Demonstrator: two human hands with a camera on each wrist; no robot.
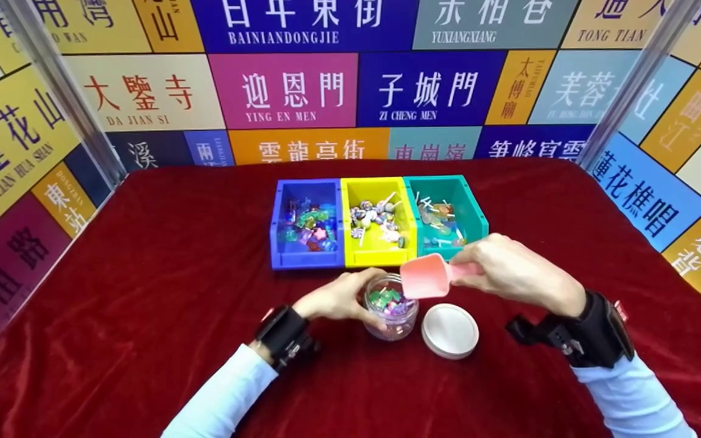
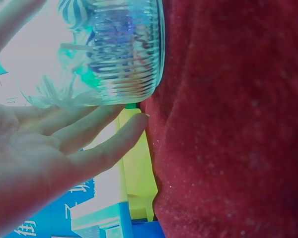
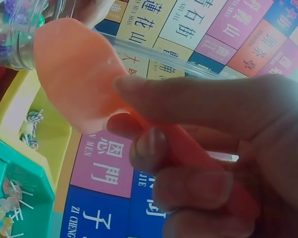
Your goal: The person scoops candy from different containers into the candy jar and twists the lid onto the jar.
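Observation:
My left hand [image 1: 341, 298] holds a clear glass jar [image 2: 134, 59] from its left side, thumb and fingers on either side of it. Inside the jar lie small colourful candies [image 1: 389, 299], green, purple and pink. In my right hand [image 1: 512, 271] is a pink scoop [image 1: 425, 277], gripped by its handle. Its bowl is tilted at the jar's mouth and overlaps the right rim in the head view. The right wrist view shows fingers and thumb curled round the scoop's handle [image 3: 198, 158]. A white round lid [image 1: 450, 330] lies right of the jar.
Behind the jar three joined bins hold small candies: a blue bin [image 1: 305, 260], a yellow bin [image 1: 380, 260] with striped lollipops, and a teal bin [image 1: 475, 222] with pale lollipops. Dark red cloth [image 1: 143, 292] covers the table. Clear posts stand at its back corners.

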